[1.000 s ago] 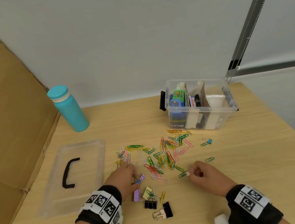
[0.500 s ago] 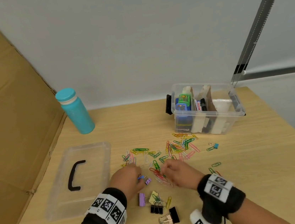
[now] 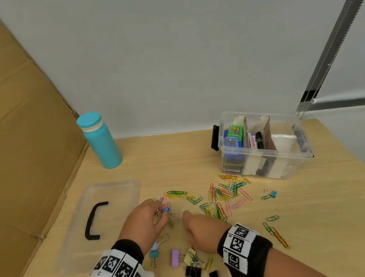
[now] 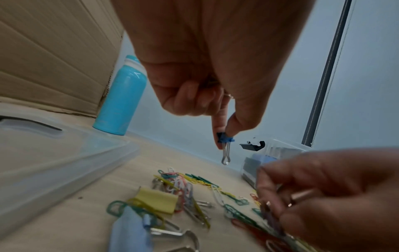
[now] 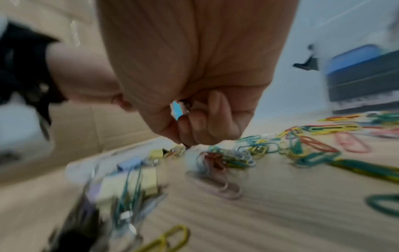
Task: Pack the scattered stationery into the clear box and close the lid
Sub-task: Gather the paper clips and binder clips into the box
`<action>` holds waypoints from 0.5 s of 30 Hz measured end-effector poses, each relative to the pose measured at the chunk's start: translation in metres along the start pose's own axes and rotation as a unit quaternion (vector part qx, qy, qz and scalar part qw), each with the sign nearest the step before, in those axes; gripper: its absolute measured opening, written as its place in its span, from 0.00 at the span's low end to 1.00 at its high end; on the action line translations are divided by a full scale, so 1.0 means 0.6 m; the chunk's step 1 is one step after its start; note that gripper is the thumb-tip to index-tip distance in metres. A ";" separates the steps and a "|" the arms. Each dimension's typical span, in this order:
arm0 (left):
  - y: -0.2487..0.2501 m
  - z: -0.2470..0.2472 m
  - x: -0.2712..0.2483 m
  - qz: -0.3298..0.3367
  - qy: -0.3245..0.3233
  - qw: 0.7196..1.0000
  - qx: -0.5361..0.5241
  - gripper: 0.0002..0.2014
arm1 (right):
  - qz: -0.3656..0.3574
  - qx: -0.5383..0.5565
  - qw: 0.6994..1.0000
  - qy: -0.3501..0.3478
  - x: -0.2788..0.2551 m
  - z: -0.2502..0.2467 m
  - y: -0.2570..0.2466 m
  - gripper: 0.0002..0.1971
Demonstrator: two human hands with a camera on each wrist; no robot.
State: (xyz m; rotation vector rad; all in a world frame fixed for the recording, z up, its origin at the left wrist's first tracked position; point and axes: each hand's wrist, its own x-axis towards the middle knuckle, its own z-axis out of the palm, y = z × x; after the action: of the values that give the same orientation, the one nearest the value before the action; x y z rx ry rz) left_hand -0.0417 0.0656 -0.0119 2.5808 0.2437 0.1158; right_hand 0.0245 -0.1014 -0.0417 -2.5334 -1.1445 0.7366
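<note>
A: What's nearest?
B: Binder clips (image 3: 193, 271) loose at six o'clock. The left hand (image 3: 144, 221) pinches a small blue binder clip (image 4: 225, 139); the right hand (image 3: 199, 230) is curled around something small I can't identify.
A: Beyond?
B: Coloured paper clips (image 3: 221, 199) strewn mid-table, transparent lid (image 3: 75, 250) at nine, clear plastic box (image 3: 272, 166) part-filled at one. Most remains.

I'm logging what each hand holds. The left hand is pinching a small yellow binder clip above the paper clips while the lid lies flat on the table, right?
Not quite: the binder clip pinched by the left hand is blue, not yellow, as the left wrist view shows. It does hang above the paper clips, and the lid lies flat on the table.
</note>
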 end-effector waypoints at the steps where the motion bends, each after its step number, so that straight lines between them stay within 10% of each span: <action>1: 0.005 0.004 0.005 0.003 0.001 1.000 -0.006 0.05 | -0.006 0.047 0.999 0.006 -0.011 -0.013 0.006 0.09; 5: 0.039 0.015 0.028 0.018 0.004 1.000 -0.012 0.05 | 0.007 0.186 0.978 0.090 -0.069 -0.093 0.033 0.04; 11: 0.091 0.035 0.053 0.051 -0.003 0.999 -0.017 0.06 | 0.113 0.179 0.892 0.399 -0.128 -0.259 0.161 0.04; 15: 0.117 0.049 0.054 0.033 -0.026 0.999 -0.021 0.07 | 0.222 0.129 0.871 0.419 -0.111 -0.324 0.259 0.05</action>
State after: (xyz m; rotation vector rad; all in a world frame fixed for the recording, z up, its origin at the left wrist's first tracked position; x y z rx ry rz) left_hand 0.0046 -0.0020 0.0012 2.5460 0.1348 0.0759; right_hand 0.1904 -0.2591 0.0765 -2.4439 -0.1608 -0.1684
